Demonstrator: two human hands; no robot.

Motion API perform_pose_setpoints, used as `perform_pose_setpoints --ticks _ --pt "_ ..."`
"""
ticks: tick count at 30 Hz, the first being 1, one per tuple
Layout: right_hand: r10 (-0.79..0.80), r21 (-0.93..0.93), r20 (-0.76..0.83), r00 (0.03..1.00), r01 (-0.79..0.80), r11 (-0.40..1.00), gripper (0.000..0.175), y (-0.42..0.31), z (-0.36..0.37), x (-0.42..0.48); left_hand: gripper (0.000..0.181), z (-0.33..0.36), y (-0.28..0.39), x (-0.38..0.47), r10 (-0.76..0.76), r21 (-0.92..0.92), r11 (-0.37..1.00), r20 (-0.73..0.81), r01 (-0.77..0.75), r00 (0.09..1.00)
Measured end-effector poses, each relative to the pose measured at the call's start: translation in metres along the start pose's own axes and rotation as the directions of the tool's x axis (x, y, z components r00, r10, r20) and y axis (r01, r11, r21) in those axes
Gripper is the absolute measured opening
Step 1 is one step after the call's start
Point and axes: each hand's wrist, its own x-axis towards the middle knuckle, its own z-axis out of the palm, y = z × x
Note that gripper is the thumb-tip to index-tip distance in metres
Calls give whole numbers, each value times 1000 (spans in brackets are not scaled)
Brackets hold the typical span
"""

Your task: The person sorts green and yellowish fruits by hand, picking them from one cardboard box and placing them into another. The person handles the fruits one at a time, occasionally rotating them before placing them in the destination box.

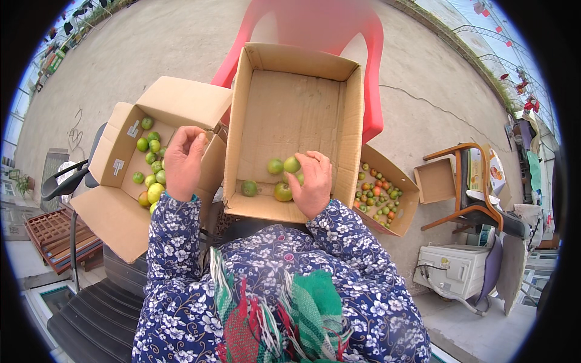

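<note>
A cardboard box [295,113] stands before me on a red plastic chair, with several green tomatoes [275,166] near its close end. My right hand [314,181] is inside it, fingers curled at a green tomato [292,164]; whether they grip it is unclear. My left hand [184,159] is raised over the right side of an open flapped cardboard box [120,154], thumb and fingers close together; a small bit may be between the fingertips, too little shows to tell. Green and yellowish tomatoes [155,193] lie in that left box, partly hidden by this hand.
The red plastic chair [373,90] has arms beside the middle box. A low cardboard box [408,204] of small green and red tomatoes [376,191] stands at the right. Farther right are a wooden-armed chair [494,190] and a white appliance [449,270]; a black seat [95,313] is lower left.
</note>
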Motion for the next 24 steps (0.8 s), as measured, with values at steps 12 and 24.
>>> perform_pose_setpoints --ticks 12,24 --pt "-31 -9 0 1000 31 999 43 1 0 0 28 -96 -101 13 -334 816 570 131 89 933" --pt "-42 50 41 998 40 998 33 -4 -1 1 24 -76 -95 7 -320 908 402 260 -118 911"
